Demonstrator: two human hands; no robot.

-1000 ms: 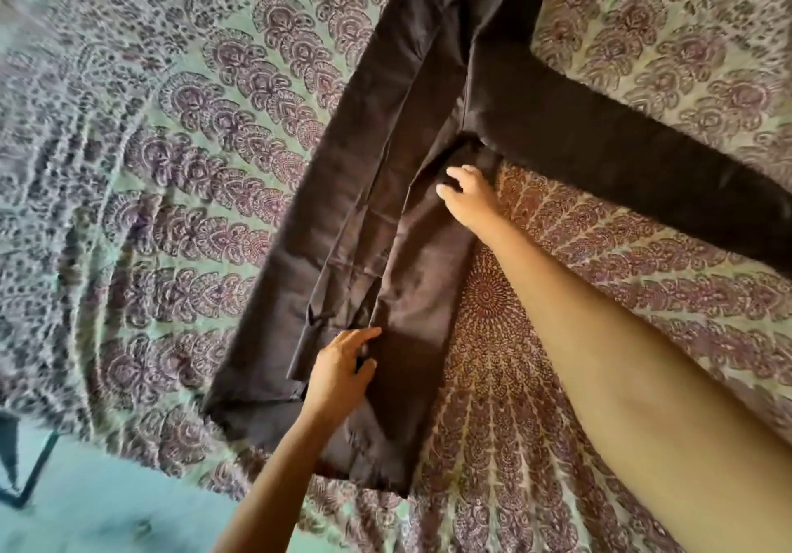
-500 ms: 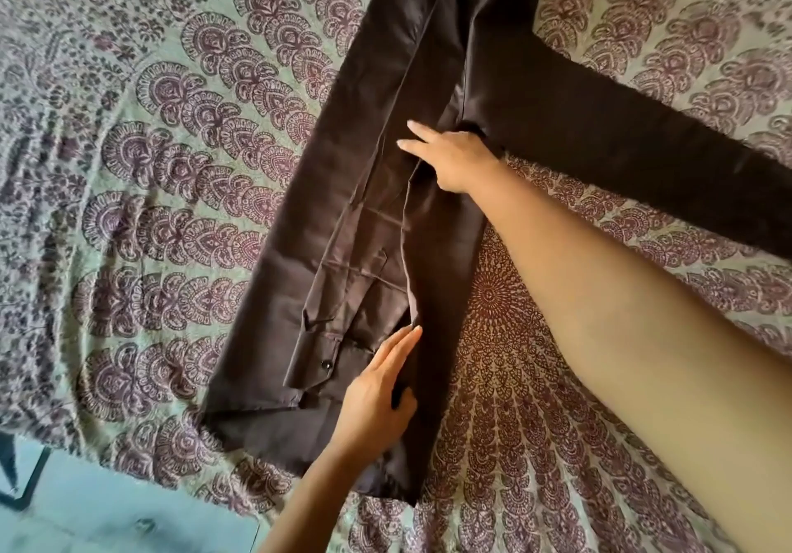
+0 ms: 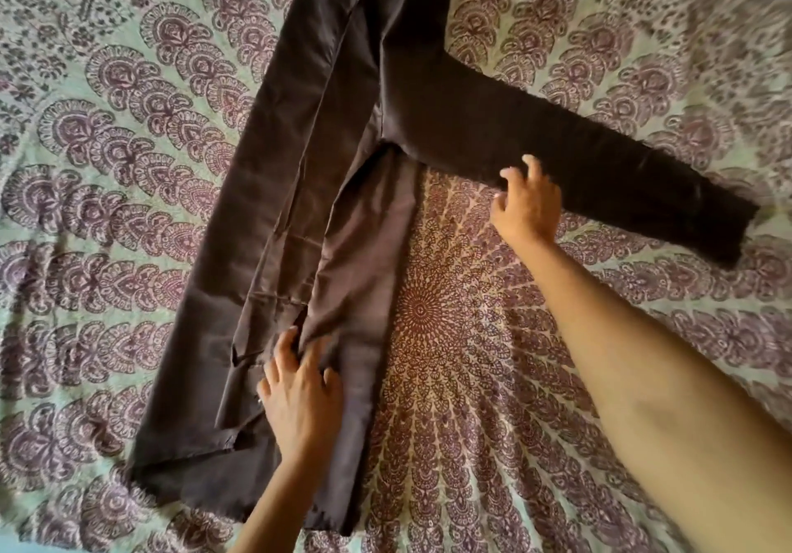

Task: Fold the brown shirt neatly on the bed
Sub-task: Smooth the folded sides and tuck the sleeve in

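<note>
The right grip (image 3: 529, 209) now out at the sleeve (image 3: 600, 158) edge.

Flat bedspread (image 3: 107, 218) extends left of the brown shirt (image 3: 300, 158) and fills the angle right of its body, below the outstretched sleeve (image 3: 600, 158). The right hand (image 3: 529, 207) and forearm (image 3: 643, 359) cross that angle; the left hand (image 3: 300, 398) lies on the shirt's lower part.

Item: one brown shirt (image 3: 300, 167) is counted, laid on the bedspread (image 3: 107, 167), of which one is recorded. One sleeve (image 3: 600, 158) is seen spread out toward the right edge. Two hands are counted: one left hand (image 3: 300, 398), one right hand (image 3: 529, 205). One round medallion (image 3: 422, 308) is noted, printed on the bedspread.
</note>
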